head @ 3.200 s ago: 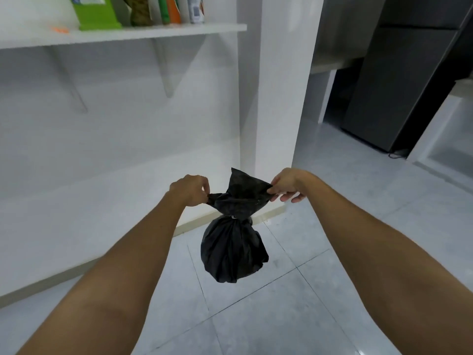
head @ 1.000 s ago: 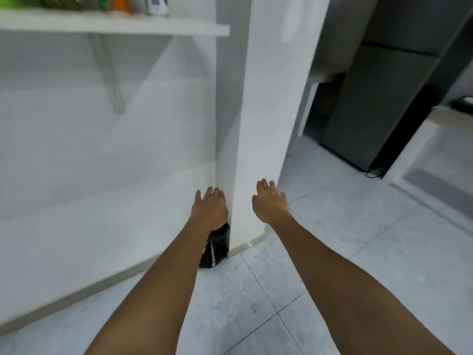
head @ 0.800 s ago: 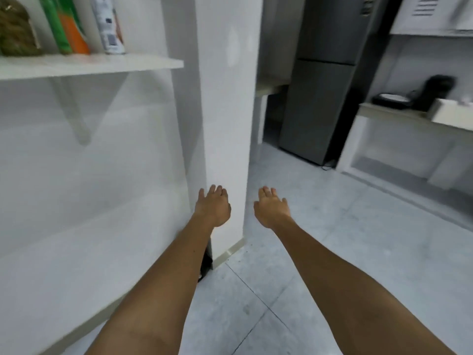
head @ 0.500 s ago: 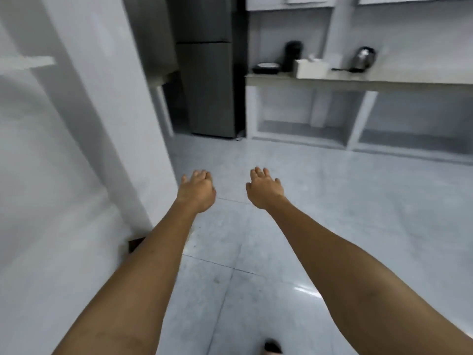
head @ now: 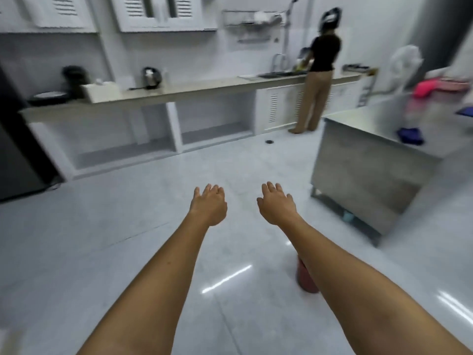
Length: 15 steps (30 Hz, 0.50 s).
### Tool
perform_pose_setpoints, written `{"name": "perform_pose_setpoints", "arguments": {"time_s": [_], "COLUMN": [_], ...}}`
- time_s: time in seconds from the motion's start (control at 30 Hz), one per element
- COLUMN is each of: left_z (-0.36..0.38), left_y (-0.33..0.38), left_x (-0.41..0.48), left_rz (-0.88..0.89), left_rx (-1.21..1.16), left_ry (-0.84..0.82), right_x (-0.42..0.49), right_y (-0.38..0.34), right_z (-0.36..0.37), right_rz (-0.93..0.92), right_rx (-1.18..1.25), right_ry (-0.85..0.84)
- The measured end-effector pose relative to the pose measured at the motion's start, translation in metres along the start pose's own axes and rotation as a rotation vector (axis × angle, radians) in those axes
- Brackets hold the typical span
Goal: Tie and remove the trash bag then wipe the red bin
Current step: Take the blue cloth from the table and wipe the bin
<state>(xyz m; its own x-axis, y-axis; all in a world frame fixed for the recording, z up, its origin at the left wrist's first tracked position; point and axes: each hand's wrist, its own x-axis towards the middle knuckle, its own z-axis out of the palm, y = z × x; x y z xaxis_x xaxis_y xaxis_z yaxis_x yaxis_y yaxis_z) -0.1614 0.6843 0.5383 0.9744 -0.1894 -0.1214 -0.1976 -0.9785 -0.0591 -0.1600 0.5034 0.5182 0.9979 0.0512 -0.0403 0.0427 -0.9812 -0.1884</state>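
Observation:
Both my arms reach forward over the grey tiled floor. My left hand [head: 210, 204] is open, palm down, holding nothing. My right hand [head: 276, 204] is open too, fingers spread, empty. The red bin [head: 304, 278] stands on the floor below my right forearm, which hides most of it. The tied black trash bag is out of view.
A steel table [head: 366, 162] stands to the right, with a dark blue cloth [head: 409, 134] and pink items [head: 430, 87] on top. A long counter [head: 179, 92] runs along the far wall. Another person [head: 317, 80] stands at the sink. A dark fridge [head: 15, 149] is at the left.
The tied bag, held up in both hands earlier, was set down by the white pillar and released. My view has swung right from the pillar across the kitchen; the red bin has come into sight.

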Motion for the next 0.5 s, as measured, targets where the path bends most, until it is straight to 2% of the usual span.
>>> {"name": "perform_pose_setpoints", "arguments": {"time_s": [0.13, 0.3, 0.5], "left_z": [-0.024, -0.05, -0.065], "left_y": [0.169, 0.328, 0.455], "left_x": [0.059, 0.094, 0.152], "left_rz": [0.235, 0.48, 0.569], "left_rx": [-0.017, -0.084, -0.027], "left_ry": [0.01, 0.094, 0.041], "right_x": [-0.029, -0.066, -0.07], "right_y": [0.176, 0.333, 0.462], "right_z": [-0.035, -0.078, -0.114], "right_rz": [0.243, 0.475, 0.569], "right_rx": [-0.013, 0.028, 0.032], "right_ry": [0.078, 0.154, 0.169]}}
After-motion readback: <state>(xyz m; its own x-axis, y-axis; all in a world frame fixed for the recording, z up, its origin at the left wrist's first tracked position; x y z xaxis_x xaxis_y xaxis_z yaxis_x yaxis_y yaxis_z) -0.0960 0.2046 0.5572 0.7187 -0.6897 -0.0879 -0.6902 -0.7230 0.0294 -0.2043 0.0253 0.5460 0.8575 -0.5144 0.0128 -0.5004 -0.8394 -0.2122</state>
